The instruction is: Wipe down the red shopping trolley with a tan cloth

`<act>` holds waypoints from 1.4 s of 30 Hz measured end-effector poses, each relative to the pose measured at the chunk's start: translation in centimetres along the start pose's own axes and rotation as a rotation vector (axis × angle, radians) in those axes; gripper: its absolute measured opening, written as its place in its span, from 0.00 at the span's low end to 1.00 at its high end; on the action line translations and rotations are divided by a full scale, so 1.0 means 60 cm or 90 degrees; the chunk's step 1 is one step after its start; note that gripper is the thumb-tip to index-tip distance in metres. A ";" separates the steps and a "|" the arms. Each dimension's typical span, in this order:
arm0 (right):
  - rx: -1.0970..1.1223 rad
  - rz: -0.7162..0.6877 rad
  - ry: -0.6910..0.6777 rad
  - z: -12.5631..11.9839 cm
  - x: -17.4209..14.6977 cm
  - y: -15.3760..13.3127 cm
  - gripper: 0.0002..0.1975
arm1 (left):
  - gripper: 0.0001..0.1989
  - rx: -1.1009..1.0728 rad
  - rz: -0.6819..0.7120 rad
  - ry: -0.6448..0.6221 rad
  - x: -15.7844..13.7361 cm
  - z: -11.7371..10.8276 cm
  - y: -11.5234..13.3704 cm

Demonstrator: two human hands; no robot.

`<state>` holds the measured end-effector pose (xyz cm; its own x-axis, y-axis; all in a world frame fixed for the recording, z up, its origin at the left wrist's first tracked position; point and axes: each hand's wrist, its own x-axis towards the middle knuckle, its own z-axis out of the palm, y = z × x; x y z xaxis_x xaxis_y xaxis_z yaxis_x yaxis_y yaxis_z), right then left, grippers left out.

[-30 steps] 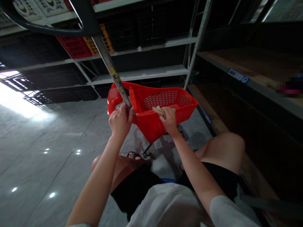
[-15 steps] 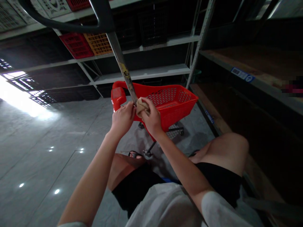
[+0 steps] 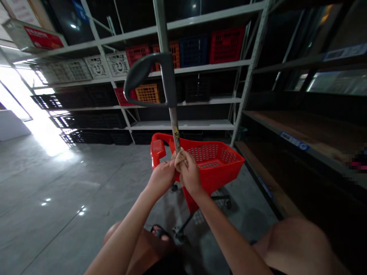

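A metal pole (image 3: pixel 173 118) rises in front of me, worn and marked yellow and black low down. A grey loop-shaped handle (image 3: pixel 169 80) is fixed on it higher up. My right hand (image 3: pixel 190 173) is closed on a tan cloth (image 3: pixel 180 158), which is wrapped against the pole's lower part. Beside it, touching, my left hand (image 3: pixel 163 175) is closed around the pole's lower end; its fingertips are partly hidden by the cloth. Just behind both hands stands a red shopping cart (image 3: pixel 218 175), its basket and handle at hand height.
White metal shelving (image 3: pixel 215 68) with coloured plastic crates (image 3: pixel 228 46) stands ahead. Dark wooden shelves (image 3: pixel 289 122) run close on my right. Grey shiny floor (image 3: pixel 71 191) stretches to the left, with bright light at the far left. My knees flank my forearms.
The view has tilted up, showing more of the pole, its handle and the shelving. My left hand and the cloth in my right hand have come closer together on the pole.
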<state>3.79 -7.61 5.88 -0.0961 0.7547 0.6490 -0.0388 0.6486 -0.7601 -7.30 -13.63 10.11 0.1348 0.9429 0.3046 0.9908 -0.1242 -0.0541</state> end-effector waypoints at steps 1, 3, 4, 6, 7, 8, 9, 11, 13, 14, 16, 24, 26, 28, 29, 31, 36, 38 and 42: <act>0.036 -0.006 0.005 0.006 0.027 -0.018 0.19 | 0.11 0.001 0.003 -0.008 0.002 -0.002 0.000; 0.096 -0.032 0.011 0.016 0.085 -0.057 0.18 | 0.11 0.003 0.006 -0.022 0.007 -0.003 0.002; 0.114 -0.050 0.021 0.019 0.114 -0.077 0.17 | 0.11 -0.002 0.001 -0.021 0.009 -0.003 0.004; 0.142 -0.080 0.046 0.022 0.167 -0.114 0.14 | 0.11 -0.020 -0.018 -0.008 0.014 0.000 0.010; 0.158 -0.084 0.051 0.022 0.188 -0.128 0.12 | 0.11 -0.029 -0.032 0.000 0.016 0.002 0.014; 0.178 -0.082 0.049 0.022 0.203 -0.138 0.11 | 0.12 -0.034 -0.043 0.007 0.019 0.004 0.017; 0.197 -0.076 0.042 0.020 0.212 -0.142 0.09 | 0.13 -0.032 -0.050 0.011 0.022 0.006 0.020; 0.220 -0.060 0.028 0.014 0.210 -0.132 0.09 | 0.15 -0.008 -0.055 0.008 0.028 0.010 0.025; 0.215 -0.045 0.021 0.002 0.181 -0.095 0.11 | 0.16 0.031 -0.047 -0.013 0.033 0.014 0.030; 0.206 -0.034 0.011 -0.006 0.156 -0.069 0.11 | 0.16 0.048 -0.034 -0.026 0.035 0.015 0.033; 0.164 -0.004 -0.008 -0.027 0.093 -0.009 0.12 | 0.15 0.069 -0.003 -0.040 0.039 0.018 0.039; -0.262 -0.046 0.126 -0.079 -0.122 0.144 0.11 | 0.18 0.106 -0.028 0.000 0.050 0.027 0.070; -0.239 -0.024 0.158 -0.080 -0.115 0.145 0.12 | 0.19 0.121 -0.026 -0.008 0.053 0.026 0.077; -0.193 0.001 0.231 -0.086 -0.085 0.136 0.14 | 0.19 0.130 -0.021 -0.013 0.056 0.026 0.083; -0.177 0.003 0.263 -0.090 -0.068 0.129 0.15 | 0.19 0.131 -0.018 -0.014 0.057 0.026 0.086; -0.159 -0.018 0.270 -0.096 -0.041 0.122 0.16 | 0.19 0.134 -0.021 -0.012 0.060 0.026 0.090; -0.140 0.072 0.216 -0.080 -0.101 0.183 0.15 | 0.21 0.135 -0.035 -0.003 0.064 0.028 0.097; -0.134 0.175 0.244 -0.068 -0.168 0.231 0.13 | 0.22 0.136 -0.036 -0.003 0.065 0.030 0.098; -0.126 0.279 0.273 -0.062 -0.274 0.311 0.08 | 0.23 0.133 -0.044 0.011 0.066 0.034 0.098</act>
<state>8.32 -7.59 -18.84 0.3464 0.8993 0.2670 0.1020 0.2468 -0.9637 -0.98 -9.97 9.07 0.0689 0.9413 0.3305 0.9736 0.0089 -0.2282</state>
